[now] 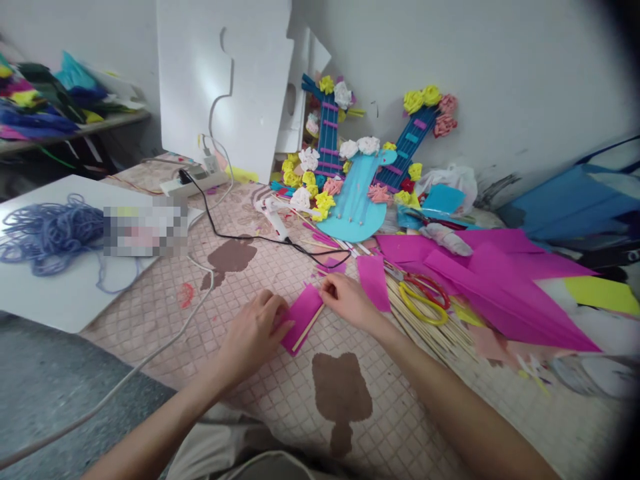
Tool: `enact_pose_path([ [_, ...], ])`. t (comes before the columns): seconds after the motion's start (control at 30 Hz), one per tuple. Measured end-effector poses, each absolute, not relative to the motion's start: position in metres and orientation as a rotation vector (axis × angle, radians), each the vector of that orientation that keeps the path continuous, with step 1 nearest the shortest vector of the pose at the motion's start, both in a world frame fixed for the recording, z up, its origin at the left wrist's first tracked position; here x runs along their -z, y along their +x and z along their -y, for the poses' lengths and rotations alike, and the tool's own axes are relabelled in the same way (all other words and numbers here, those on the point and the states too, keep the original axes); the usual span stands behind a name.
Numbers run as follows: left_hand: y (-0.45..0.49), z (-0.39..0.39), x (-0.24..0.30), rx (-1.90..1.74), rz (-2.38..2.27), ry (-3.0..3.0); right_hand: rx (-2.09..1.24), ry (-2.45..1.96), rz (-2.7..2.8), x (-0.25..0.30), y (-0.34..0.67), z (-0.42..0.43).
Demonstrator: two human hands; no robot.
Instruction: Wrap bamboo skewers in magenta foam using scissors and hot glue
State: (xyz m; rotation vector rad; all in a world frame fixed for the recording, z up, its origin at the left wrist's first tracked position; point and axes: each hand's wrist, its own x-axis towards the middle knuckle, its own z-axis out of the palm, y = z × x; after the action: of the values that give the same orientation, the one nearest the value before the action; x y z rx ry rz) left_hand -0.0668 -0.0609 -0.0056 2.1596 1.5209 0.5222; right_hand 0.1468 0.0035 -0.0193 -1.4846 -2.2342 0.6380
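Observation:
A small magenta paper piece [303,313] lies on the patterned mat with a thin wooden stick [309,328] along its right edge. My left hand [255,332] has its fingers curled and pinches the paper's near left corner. My right hand [347,299] pinches the paper's far corner where the stick's upper end meets it. Another magenta strip [374,281] lies just right of my right hand.
Scissors with red and yellow handles [425,297] rest on a bundle of wooden sticks [435,330]. Large magenta sheets [500,280] spread to the right. Paper guitars with paper flowers [350,180] stand at the back. A glue gun [273,217] with black cord, power strip [193,181] and purple yarn [50,233] lie left.

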Motion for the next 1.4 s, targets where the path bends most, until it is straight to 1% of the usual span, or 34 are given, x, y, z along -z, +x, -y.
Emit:
enact_pose_path([
  [0.07, -0.065, 0.062, 0.001, -0.413, -1.555, 2.182, -0.640, -1.481, 2.225, 0.019, 0.147, -0.003],
  [0.17, -0.062, 0.063, -0.002, -0.377, -1.573, 2.180, -0.645, -1.474, 2.212, 0.021, 0.147, -0.004],
  [0.47, -0.072, 0.053, -0.002, -0.470, -1.597, 2.045, -0.718, -1.443, 2.132, 0.020, 0.147, -0.003],
  [0.7, -0.080, 0.039, 0.001, -0.566, -1.536, 2.078, -0.810, -1.385, 2.029, 0.019, 0.153, 0.002],
  [1.0, -0.082, 0.029, 0.006, -0.584, -1.535, 2.099, -0.849, -1.255, 2.032, 0.014, 0.165, 0.017],
  [1.27, -0.087, 0.042, 0.005, -0.882, -1.505, 2.167, -0.839, -1.127, 2.157, 0.012, 0.165, 0.023],
  [1.4, -0.087, 0.060, 0.004, -0.758, -1.453, 2.165, -0.834, -1.141, 2.155, 0.013, 0.165, 0.022],
])
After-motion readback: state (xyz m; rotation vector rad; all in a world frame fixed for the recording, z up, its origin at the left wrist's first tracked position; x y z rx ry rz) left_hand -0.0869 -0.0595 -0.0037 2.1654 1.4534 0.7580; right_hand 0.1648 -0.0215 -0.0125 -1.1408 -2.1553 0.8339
